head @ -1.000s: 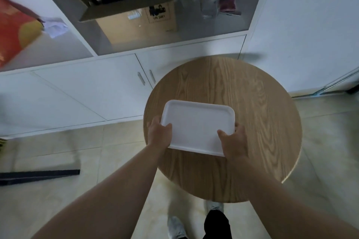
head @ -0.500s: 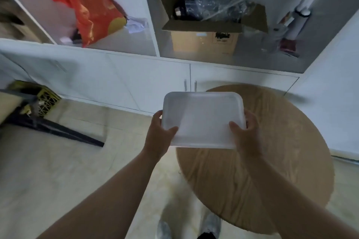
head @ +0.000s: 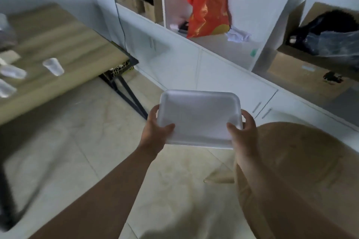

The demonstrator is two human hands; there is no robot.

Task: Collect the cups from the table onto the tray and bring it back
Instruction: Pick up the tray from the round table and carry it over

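Note:
I hold an empty white tray (head: 198,116) in the air over the tiled floor. My left hand (head: 155,132) grips its near left corner and my right hand (head: 242,132) grips its near right corner. At the far left stands a rectangular wooden table (head: 58,44) with black legs. On it lie clear plastic cups: one (head: 53,66) tipped toward me, two more (head: 12,72) (head: 5,88) at the left edge of view, blurred.
A round wooden table (head: 303,161) is at my lower right, under my right forearm. White cabinets (head: 213,75) run along the wall, with shelves holding an orange bag (head: 207,4) and cardboard boxes (head: 303,68). Tiled floor lies between me and the rectangular table.
I have lifted the tray off the round table and turned left. The round table slid to the right of view and the rectangular table with cups came into sight.

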